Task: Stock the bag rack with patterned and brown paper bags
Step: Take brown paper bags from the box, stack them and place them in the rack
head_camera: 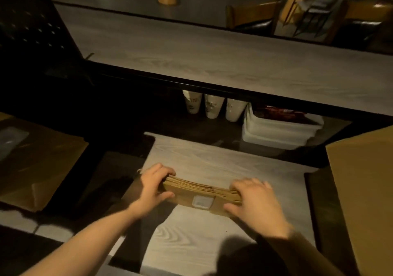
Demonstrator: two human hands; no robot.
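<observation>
A stack of flat brown paper bags [198,195] stands on edge on the pale wood counter [212,158], with a small white label on its near face. My left hand [154,185] grips the stack's left end, fingers curled over the top and thumb on the near side. My right hand [255,201] grips the right end the same way. The stack is held upright between both hands. The bag rack is not visible to me in this dim view.
A large brown paper bag [40,158] lies flat at the left. A cardboard box flap [365,186] rises at the right. Under the raised bar counter [212,67] stand three paper cups [212,107] and stacked white tubs [280,131]. Chairs stand beyond.
</observation>
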